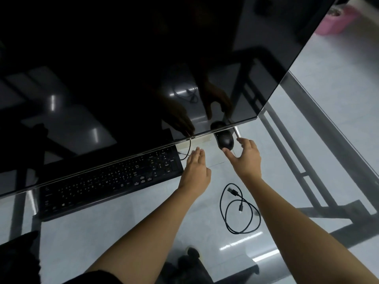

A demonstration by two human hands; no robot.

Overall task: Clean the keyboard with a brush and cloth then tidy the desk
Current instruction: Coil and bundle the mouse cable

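Note:
A black keyboard (106,181) lies on the glass desk (143,218), its far edge tucked under a large dark monitor (123,68). My left hand (194,171) hovers flat just right of the keyboard, fingers straight, holding nothing. My right hand (246,158) reaches toward a black mouse (224,141) under the monitor's lower right corner. Its fingers are spread, with the thumb tip near the mouse's near end. No brush or cloth is visible.
A coiled black USB cable (238,210) lies on the glass between my forearms. The mouse's thin cord (187,152) runs near the keyboard's right end. Black desk frame bars (297,152) show through the glass at right. A pink object (336,19) sits on the floor far right.

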